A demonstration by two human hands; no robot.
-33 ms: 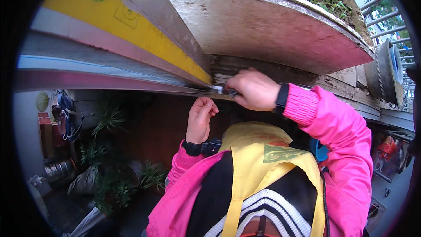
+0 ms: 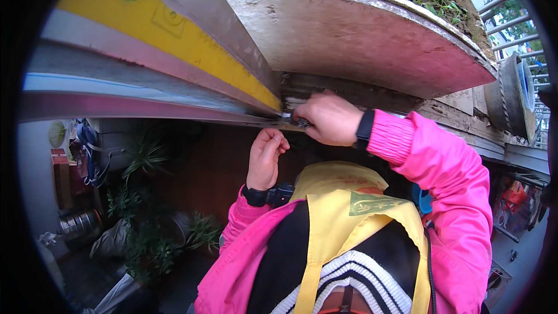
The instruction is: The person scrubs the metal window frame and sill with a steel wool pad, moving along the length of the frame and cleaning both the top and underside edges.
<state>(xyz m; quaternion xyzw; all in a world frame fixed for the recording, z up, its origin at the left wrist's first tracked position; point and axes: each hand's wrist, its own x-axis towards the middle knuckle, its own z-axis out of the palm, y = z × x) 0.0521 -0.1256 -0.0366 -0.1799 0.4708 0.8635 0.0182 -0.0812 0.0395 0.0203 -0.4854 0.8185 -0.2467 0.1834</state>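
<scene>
My right hand [image 2: 331, 117] is closed over a dark, shiny scouring pad [image 2: 302, 121], mostly hidden under the fingers. It presses the pad against the window track [image 2: 289, 104], close to the foot of the sliding window frame [image 2: 256, 64]. My left hand [image 2: 266, 154] hovers just below the sill's near edge, fingers curled in with the thumb against them. Nothing shows in it. Both wrists wear black bands, and the sleeves are bright pink.
Beyond the track stands a large pale planter [image 2: 360, 35] with soil and small green plants. A grey round pot [image 2: 511, 96] sits at the right by metal bars [image 2: 505, 20]. Potted plants [image 2: 151, 244] fill the dim floor at lower left.
My right hand has slid a little to the left along the track with the scouring pad, and its forearm has followed. My left hand stays in the same place.
</scene>
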